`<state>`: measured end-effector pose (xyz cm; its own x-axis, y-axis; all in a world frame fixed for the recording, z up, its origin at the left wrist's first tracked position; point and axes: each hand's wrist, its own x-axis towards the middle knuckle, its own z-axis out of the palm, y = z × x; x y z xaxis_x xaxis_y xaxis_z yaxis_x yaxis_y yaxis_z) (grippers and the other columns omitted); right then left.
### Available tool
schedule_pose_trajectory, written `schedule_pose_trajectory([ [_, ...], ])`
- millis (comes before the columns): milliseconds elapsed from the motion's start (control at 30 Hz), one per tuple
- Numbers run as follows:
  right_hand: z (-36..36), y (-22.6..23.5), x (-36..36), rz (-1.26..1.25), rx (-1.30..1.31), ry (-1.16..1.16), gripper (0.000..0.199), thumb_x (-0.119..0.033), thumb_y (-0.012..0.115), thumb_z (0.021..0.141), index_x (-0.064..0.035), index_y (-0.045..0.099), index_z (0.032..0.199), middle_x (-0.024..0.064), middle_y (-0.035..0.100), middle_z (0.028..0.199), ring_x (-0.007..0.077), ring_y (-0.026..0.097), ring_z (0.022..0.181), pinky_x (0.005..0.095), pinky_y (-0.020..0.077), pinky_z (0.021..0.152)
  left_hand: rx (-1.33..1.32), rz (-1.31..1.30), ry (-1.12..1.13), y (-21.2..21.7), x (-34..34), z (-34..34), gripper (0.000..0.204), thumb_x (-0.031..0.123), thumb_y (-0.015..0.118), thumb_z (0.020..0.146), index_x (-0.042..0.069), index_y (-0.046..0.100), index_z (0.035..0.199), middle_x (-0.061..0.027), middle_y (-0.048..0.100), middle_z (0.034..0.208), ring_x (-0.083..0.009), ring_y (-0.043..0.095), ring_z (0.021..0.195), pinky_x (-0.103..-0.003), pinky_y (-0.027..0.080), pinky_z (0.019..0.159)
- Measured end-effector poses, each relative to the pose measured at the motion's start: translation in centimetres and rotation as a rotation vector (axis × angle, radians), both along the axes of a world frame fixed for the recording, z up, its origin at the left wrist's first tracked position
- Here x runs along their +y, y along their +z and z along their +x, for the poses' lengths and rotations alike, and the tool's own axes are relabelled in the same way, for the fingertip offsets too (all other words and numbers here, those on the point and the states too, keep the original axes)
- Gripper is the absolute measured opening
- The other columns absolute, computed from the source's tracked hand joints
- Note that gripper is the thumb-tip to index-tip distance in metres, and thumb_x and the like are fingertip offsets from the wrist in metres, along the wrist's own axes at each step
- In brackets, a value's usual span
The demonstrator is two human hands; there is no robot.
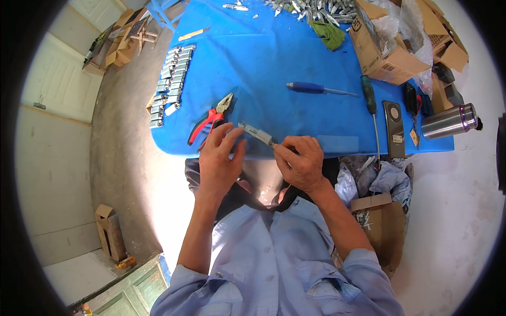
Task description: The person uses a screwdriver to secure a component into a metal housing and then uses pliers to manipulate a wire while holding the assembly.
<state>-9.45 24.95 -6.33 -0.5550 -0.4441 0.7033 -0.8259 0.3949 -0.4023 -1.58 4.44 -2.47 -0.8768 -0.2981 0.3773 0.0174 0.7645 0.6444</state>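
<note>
Fingers and thumb of your right hand (303, 163) pinch the right-hand end of a slim grey metal part (256, 134), which slants up and leftward above the near edge of the blue-covered table (263, 60). At the table's far right corner you have an open cardboard box (383, 58) with clear plastic wrap (405, 26) bulging out of its top. Below the table edge, on your right, sits another open carton (389, 231), with crumpled pale plastic bags (390, 178) just beyond it; how full that carton is, you cannot tell. Your steel bottle (448, 122) leans toward the right with its lid on, so its contents are hidden. Printing shows on the side of the box at the far corner, and a pale label (399, 139) is stuck on the dark phone-like slab (393, 118); both are too small to read. Your left hand (219, 163) has its index finger and thumb parted, with the index fingertip right by the metal part's left end; whether it touches, you cannot tell. Red-handled pliers (213, 117) lie just beyond those left fingers, their handles partly covered by them. Farther left, similar metal pieces (173, 79) stand in rows along the table's edge.
</note>
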Motion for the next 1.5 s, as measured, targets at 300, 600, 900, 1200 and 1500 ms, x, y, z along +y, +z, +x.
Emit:
schedule_pose_trajectory([
  [300,0.3,-0.1,0.1,0.02,0.024,0.049,0.026,-0.006,0.085,0.074,-0.016,0.078,0.097,-0.0027,0.069,0.094,0.0194,0.065,0.085,0.0375,0.0444,0.078,0.051,-0.17,-0.02,-1.0,-0.1,0.0,0.021,0.009,0.078,0.09,0.007,0.075,0.111,-0.0089,0.072,0.118,-0.0272,0.072,0.101,-0.038,0.059,0.079],
  [600,0.5,0.0,-0.4,0.027,-0.017,-0.012,0.025,-0.009,0.084,0.072,-0.0168,0.076,0.094,-0.004,0.067,0.093,0.0201,0.064,0.086,0.0382,0.044,0.079,0.103,-0.063,0.06,0.2,-1.0,0.6,0.022,0.003,0.08,0.09,0.005,0.077,0.112,-0.0128,0.075,0.121,-0.0265,0.074,0.105,-0.035,0.061,0.08],
  [900,0.8,0.9,-0.4,0.03,-0.09,-0.004,0.027,-0.015,0.087,0.072,-0.0141,0.077,0.097,-0.0002,0.068,0.099,0.0219,0.064,0.091,0.0406,0.0447,0.082,0.074,-0.022,0.169,0.2,-3.5,2.8,0.019,0.005,0.079,0.094,0.005,0.078,0.113,-0.0131,0.075,0.118,-0.0234,0.075,0.102,-0.034,0.061,0.079],
  [1200,1.1,0.9,0.1,-0.131,-0.2,-0.003,0.022,-0.004,0.084,0.075,-0.0094,0.078,0.095,0.0035,0.07,0.097,0.0258,0.067,0.089,0.0395,0.0492,0.077,0.049,0.004,0.225,0.8,-3.1,3.9,0.018,0.006,0.08,0.092,0.002,0.077,0.109,-0.0159,0.075,0.113,-0.0294,0.075,0.098,-0.037,0.061,0.075],
  [1500,0.8,2.1,2.7,-0.13,-0.198,-0.13,0.019,0.0,0.081,0.08,-0.0063,0.077,0.097,0.0079,0.072,0.097,0.0282,0.069,0.085,0.0387,0.052,0.076,0.038,0.06,0.235,0.4,-3.0,5.0,0.017,0.004,0.079,0.093,0.003,0.077,0.11,-0.0135,0.076,0.113,-0.0242,0.074,0.093,-0.033,0.06,0.072],
])
